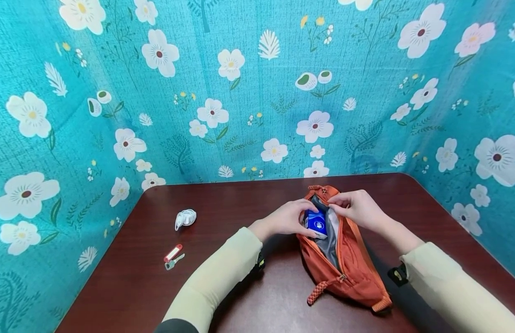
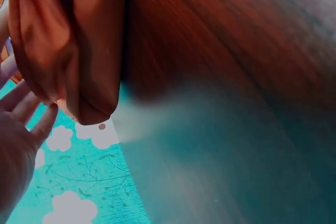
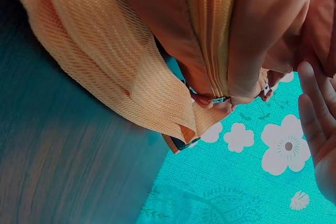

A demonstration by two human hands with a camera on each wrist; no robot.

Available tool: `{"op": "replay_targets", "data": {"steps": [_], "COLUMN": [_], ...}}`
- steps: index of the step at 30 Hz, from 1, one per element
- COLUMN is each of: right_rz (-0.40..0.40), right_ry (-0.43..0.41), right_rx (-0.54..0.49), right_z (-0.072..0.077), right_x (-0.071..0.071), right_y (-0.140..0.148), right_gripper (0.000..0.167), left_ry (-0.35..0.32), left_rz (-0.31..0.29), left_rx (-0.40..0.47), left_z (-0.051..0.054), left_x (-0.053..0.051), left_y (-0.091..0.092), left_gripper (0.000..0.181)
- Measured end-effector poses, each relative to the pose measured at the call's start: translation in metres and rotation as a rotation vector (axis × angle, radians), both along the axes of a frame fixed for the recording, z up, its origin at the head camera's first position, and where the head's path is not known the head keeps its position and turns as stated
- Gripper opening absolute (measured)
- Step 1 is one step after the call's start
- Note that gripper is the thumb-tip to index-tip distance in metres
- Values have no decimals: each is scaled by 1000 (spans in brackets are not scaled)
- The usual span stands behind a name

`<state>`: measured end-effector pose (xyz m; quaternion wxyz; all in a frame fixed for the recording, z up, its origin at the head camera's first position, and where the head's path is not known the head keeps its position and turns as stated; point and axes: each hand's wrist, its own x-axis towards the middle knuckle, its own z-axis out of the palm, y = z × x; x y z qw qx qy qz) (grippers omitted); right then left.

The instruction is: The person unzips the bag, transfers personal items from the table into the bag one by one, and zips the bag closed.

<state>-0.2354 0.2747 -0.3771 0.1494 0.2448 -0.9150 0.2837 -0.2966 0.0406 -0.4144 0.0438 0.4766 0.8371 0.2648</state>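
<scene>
An orange-red waist bag (image 1: 359, 273) lies unzipped on the table, its grey lining showing. In its opening sits a small blue packet (image 1: 317, 223) with a white emblem, too small to read. My left hand (image 1: 287, 217) grips that packet between thumb and fingers at the bag's mouth. The right hand (image 1: 360, 210) pinches the opposite edge of the opening and holds it aside. In the left wrist view, fingers (image 2: 44, 124) show beside the bag's fabric (image 2: 97, 51). The right wrist view shows the bag's zipper (image 3: 212, 40) and orange strap (image 3: 115, 66); the packet is hidden there.
On the left of the dark wooden table (image 1: 249, 296) lies a coiled white cable (image 1: 186, 218). Nearer to me is a key (image 1: 174, 262) with a red tag (image 1: 173, 252). A braided zipper pull (image 1: 320, 292) hangs off the bag. A floral turquoise curtain (image 1: 257, 101) stands behind the table.
</scene>
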Motion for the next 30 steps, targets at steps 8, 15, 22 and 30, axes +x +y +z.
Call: {"op": "replay_targets", "data": {"steps": [8,15,22,30], "right_rz": [-7,-16,-24,-10], "right_ry": [7,-11,-8,5], "right_rx": [2,1,-14,-27], "right_z": [2,-3,-5,-8], "right_x": [0,2,3,-1], "right_y": [0,4,6,4], "right_gripper": [13,14,13,12], "left_ry": [12,-23,29,18], "left_rz": [41,41,35,68], "left_rx": [-96,32,143,116], "left_z": [2,-3,5,7], "left_x": [-2,2,9,21], "left_y": [3,-7,-28,-74], "left_gripper": [66,71,56,42]}}
